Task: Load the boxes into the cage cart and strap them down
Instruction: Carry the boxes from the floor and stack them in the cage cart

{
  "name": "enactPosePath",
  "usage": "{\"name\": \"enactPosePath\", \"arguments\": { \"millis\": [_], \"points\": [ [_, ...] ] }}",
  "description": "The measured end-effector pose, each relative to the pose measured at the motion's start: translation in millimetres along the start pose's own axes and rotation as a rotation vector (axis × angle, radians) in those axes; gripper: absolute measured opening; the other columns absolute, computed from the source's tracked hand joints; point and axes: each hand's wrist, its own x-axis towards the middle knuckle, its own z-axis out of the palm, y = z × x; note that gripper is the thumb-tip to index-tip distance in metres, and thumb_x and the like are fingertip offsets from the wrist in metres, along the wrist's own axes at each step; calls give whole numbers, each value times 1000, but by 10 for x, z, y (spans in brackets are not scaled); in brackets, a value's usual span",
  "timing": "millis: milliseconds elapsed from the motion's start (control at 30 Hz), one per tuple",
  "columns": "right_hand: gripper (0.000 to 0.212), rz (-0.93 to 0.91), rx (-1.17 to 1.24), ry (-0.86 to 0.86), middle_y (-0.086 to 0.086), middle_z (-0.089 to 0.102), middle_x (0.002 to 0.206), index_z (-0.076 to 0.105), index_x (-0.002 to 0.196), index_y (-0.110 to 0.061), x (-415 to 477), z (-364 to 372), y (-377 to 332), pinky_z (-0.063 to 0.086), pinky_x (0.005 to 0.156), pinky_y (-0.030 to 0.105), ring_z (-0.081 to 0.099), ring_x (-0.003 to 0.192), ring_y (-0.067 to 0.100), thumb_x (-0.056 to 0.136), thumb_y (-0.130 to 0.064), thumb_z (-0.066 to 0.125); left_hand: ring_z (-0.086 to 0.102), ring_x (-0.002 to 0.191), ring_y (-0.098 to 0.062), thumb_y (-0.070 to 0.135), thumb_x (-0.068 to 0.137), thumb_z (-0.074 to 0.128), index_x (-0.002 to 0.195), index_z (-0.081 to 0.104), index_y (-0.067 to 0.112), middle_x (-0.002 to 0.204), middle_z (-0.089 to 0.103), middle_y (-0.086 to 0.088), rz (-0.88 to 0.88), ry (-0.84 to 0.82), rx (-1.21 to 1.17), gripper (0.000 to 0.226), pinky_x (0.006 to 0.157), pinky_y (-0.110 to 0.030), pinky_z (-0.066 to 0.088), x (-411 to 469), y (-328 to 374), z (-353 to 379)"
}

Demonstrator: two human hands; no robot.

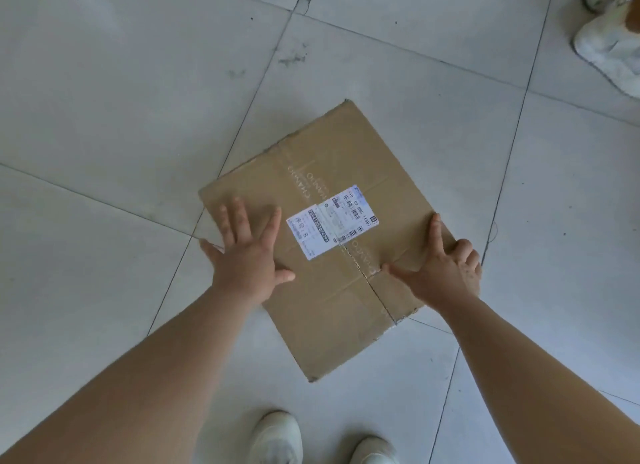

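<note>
Under left hand and right hand, box, label illegible

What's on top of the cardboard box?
A white shipping label is stuck on the cardboard box. The left hand lies flat on it; the right hand grips its right edge. Surface beneath them is hidden.

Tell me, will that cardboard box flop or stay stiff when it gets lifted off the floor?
Probably fairly stiff: the cardboard box looks low and wide, with taped flaps. It may sag along its middle seam, which looks split. Lying flat on the floor, it likely won't roll or tip.
</note>
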Motion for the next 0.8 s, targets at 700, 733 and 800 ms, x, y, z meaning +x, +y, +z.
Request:
{"name": "enactPosePath", "arguments": {
  "millis": [700, 733, 800],
  "points": [
    [92, -259, 241, -108, 15, 25, 145, 28, 147, -35, -1288, -607, -778, 23, 113, 45, 24, 133, 33, 70, -58, 72, 49, 120, -25, 53, 56, 84, 141, 35, 46, 145, 21, -5, -308, -6, -609, 99, 100, -38, 43, -1450, -702, -549],
    [92, -268, 241, -119, 14, 25, 146, 28, 147, -35, -1435, -757, -827, 24, 113, 46, 24, 134, 32, 70, -59, 72, 50, 119, -25, 54, 56, 84, 140, 36, 45, 144, 22, -5, -314, 7, -608, 97, 99, -38, 44, -1611, -737, -715],
    [92, -309, 237, -120, 14, 24, 146, 27, 147, -34, -1750, -1090, -940, 25, 113, 47, 23, 134, 32, 70, -59, 71, 52, 117, -25, 55, 56, 83, 141, 36, 45, 143, 23, -5, -330, 36, -610, 97, 98, -39, 45, -1962, -798, -1066]
  ]
}}
